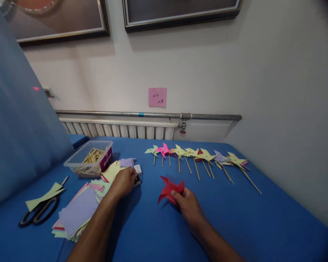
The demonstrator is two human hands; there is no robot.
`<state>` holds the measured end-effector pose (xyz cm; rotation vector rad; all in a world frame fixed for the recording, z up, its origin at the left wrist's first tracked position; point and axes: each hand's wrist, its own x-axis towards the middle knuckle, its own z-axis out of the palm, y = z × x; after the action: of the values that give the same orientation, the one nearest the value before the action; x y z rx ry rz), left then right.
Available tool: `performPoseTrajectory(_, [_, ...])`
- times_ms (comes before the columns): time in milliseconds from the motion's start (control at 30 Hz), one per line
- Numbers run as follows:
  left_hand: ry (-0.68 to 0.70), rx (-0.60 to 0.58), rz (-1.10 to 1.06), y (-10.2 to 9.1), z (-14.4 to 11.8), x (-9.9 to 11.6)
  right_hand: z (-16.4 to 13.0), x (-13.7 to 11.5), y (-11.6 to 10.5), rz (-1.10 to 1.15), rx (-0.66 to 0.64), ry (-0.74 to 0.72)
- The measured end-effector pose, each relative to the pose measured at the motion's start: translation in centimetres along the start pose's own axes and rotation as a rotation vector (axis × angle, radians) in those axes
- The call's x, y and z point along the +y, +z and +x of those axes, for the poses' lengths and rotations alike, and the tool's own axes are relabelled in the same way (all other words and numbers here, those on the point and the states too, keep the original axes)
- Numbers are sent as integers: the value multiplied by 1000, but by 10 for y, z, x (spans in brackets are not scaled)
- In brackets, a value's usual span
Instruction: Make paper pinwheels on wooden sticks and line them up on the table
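A red paper pinwheel (168, 188) is pinched in my right hand (188, 203), its folded blades spread and no stick showing on it. My left hand (127, 179) reaches down at a small box of dark pins (137, 181), fingers drawn together; whether a pin is between them is hidden. Just beyond the left hand stand a small white box (138, 169) and a folded purple paper piece (127, 162). A stack of coloured paper sheets (78, 211) lies beside my left forearm, with yellow cut pieces (112, 171) behind it.
A clear plastic tub (79, 169) of wooden sticks (94, 156) stands at the back left. Black-handled scissors (45, 211) lie under green paper strips (45, 197). Several finished pinwheels on sticks (192, 154) line the far side of the blue table (153, 229). A blue curtain (24, 120) hangs left.
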<state>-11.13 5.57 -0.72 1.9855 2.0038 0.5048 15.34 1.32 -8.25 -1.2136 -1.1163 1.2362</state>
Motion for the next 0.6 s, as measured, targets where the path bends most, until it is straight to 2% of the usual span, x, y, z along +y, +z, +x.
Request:
performPoseTrajectory(67, [75,-47,-23,2,-7,11,1,-1,-1,-17,21,-6])
performPoseTrajectory(133, [208,-151,-23,8,-19,28,2,-4,-2,-1,41,-11])
performPoseTrajectory(200, [323,-242,62,18,-30,46,3,-8,-3,32,62,-9])
performPoseTrajectory(267, [397,-272,162,29,-39,58,4,-9,-5,52,78,-4])
performPoseTrajectory(400, [453,-280,224,41,-41,61,5,-6,-5,48,85,16])
performPoseTrajectory(600, [439,-296,268,33,-37,57,4,-4,-3,42,94,11])
